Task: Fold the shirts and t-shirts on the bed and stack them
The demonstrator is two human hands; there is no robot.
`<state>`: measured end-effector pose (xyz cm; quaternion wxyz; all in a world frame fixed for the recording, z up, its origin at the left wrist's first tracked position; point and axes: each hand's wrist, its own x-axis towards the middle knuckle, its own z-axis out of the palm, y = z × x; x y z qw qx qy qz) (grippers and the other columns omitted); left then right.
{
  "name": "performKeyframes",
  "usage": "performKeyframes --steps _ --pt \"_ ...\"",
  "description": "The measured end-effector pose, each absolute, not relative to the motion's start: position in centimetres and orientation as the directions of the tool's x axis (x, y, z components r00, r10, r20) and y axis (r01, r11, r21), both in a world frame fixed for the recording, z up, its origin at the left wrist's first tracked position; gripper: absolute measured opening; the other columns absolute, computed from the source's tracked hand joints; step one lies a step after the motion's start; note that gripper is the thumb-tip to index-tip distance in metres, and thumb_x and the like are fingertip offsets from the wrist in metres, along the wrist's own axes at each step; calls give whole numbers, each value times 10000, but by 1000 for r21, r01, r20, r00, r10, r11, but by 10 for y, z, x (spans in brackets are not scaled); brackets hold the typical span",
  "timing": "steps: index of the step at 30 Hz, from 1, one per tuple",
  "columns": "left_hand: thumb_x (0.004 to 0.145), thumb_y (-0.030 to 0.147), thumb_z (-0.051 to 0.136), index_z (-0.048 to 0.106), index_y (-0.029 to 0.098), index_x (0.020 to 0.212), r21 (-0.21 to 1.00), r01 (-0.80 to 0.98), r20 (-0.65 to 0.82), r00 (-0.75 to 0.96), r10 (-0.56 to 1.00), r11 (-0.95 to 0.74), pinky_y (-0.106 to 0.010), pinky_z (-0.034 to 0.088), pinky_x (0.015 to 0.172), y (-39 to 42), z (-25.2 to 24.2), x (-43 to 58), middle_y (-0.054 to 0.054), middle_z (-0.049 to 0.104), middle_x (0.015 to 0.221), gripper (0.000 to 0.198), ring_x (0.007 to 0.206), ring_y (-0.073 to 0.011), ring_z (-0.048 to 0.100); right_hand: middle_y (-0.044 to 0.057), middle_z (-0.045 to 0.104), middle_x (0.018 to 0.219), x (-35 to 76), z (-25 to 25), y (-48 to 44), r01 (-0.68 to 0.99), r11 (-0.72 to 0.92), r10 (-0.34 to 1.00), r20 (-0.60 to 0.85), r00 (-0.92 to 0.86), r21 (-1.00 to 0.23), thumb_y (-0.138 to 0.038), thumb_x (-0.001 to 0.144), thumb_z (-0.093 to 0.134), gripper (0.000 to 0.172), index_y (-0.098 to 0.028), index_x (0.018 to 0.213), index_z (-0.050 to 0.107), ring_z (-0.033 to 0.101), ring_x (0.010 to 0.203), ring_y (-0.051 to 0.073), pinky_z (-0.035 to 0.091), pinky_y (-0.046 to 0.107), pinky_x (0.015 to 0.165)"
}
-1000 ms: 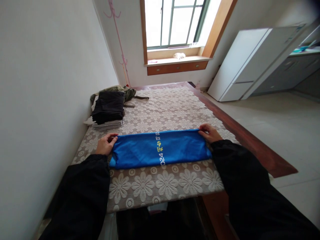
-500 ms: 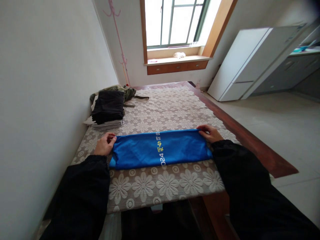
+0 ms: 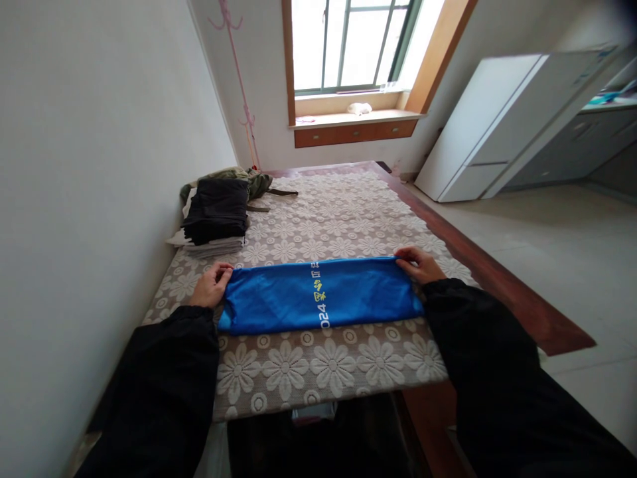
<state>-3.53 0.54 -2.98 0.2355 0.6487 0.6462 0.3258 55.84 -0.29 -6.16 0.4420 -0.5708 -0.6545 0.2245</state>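
Note:
A blue garment (image 3: pixel 318 295) with white and yellow print lies folded into a long band across the near end of the table, on a lace flower-patterned cloth (image 3: pixel 328 226). My left hand (image 3: pixel 213 285) pinches the band's left end, fingers curled on the fabric. At the opposite end, my right hand (image 3: pixel 419 264) grips the far corner the same way. Both arms wear black sleeves.
A stack of folded dark and light clothes (image 3: pixel 217 216) sits at the far left of the table, against the white wall, with an olive garment (image 3: pixel 233 177) behind it. The table's wooden edge (image 3: pixel 497 279) runs along the right. A white cabinet (image 3: pixel 497 126) stands beyond.
Both hands stay on the ends of the blue garment; the view has shifted slightly, and the band looks a little flatter.

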Motion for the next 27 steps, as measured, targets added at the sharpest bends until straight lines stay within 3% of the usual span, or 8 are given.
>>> performKeyframes --steps 7,12,17,27 --pt "750 729 640 669 196 963 813 578 79 6 997 -68 -314 506 726 6 -29 -33 -77 748 900 575 815 -228 675 42 735 831 560 -62 -2 550 244 949 312 32 -799 -545 767 740 320 -257 890 678 697 804 250 597 411 814" --pt "794 675 610 710 217 941 671 740 97 -23 995 -48 -308 463 662 2 -25 -32 -31 694 750 491 690 -205 625 37 728 835 562 -64 -1 555 242 950 310 30 -796 -531 768 736 300 -259 879 674 694 805 250 594 418 823" --pt "796 656 614 722 232 934 591 806 112 -61 992 -17 -308 449 661 0 -23 -30 -19 665 698 458 693 -216 640 42 734 842 562 -64 -1 555 234 953 302 33 -799 -544 763 739 310 -262 865 665 694 805 252 590 421 816" --pt "841 569 565 716 222 909 639 768 168 -106 980 -26 -325 489 730 6 -33 -35 -57 735 805 385 748 -232 669 39 738 828 562 -66 0 567 222 951 303 52 -793 -546 756 748 317 -261 865 661 702 798 253 593 426 820"
